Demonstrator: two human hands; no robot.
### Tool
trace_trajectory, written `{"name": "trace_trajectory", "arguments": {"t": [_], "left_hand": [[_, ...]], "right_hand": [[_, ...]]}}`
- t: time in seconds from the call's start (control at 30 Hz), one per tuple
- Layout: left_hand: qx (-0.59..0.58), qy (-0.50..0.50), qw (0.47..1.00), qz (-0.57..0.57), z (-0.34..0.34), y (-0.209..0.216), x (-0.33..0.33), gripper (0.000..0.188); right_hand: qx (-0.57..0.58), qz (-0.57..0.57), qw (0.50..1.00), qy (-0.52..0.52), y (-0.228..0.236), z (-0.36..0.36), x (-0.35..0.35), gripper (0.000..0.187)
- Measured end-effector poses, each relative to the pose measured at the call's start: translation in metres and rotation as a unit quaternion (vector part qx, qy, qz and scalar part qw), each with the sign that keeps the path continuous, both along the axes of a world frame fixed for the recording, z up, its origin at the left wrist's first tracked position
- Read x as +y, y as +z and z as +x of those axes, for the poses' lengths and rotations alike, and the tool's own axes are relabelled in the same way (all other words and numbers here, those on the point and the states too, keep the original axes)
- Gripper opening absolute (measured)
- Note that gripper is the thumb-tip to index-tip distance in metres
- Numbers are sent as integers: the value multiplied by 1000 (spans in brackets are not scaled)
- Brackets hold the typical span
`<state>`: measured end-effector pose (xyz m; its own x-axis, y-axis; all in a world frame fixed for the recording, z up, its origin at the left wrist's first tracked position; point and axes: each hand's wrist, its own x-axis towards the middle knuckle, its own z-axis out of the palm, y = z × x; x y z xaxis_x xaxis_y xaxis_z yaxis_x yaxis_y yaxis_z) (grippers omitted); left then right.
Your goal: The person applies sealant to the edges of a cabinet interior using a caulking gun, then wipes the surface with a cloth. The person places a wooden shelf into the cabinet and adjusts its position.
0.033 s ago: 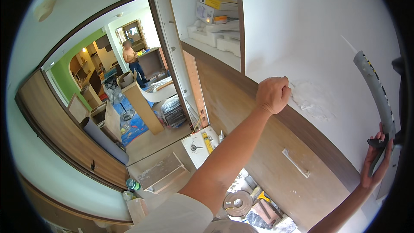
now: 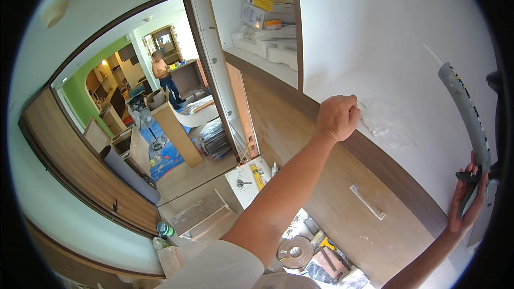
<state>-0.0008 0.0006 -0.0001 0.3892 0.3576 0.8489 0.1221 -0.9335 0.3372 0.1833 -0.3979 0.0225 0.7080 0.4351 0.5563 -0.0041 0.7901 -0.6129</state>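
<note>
My left hand [image 2: 338, 118] is closed into a fist beside the dark brown edge strip [image 2: 375, 174] of a wooden cabinet panel. Its fingertips are turned away, so anything inside them is hidden. At the right rim my right hand [image 2: 455, 211] wraps round the handle of a caulking gun [image 2: 471, 190]. The gun's grey tube [image 2: 465, 107] stands nearly upright, with a pale pointed nozzle [image 2: 432, 53] at its top, angled up and left. Next to the left fist, a white powdery smear [image 2: 383, 123] marks the white surface.
A white handle [image 2: 367, 202] sits on the wooden panel. Boxes [image 2: 262, 13] and white foam [image 2: 262, 45] fill the cabinet compartment. Below lie scissors [image 2: 243, 183], a brown edging roll [image 2: 295, 252] and a yellow-handled brush [image 2: 325, 242]. Through the doorway stands another person [image 2: 165, 77].
</note>
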Motion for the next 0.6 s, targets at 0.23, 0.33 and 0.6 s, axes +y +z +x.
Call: {"name": "trace_trajectory", "arguments": {"t": [0.23, 0.33, 0.6], "left_hand": [[-33, -12, 999, 22, 3, 1, -2, 14], [-24, -14, 999, 25, 2, 2, -2, 15], [18, 18, 1000, 4, -1, 4, -1, 14]], "right_hand": [[-31, 4, 999, -8, 0, -2, 0, 63], [-8, 9, 999, 30, 1, -3, -1, 64], [28, 30, 997, 63, 10, -16, 9, 64]]}}
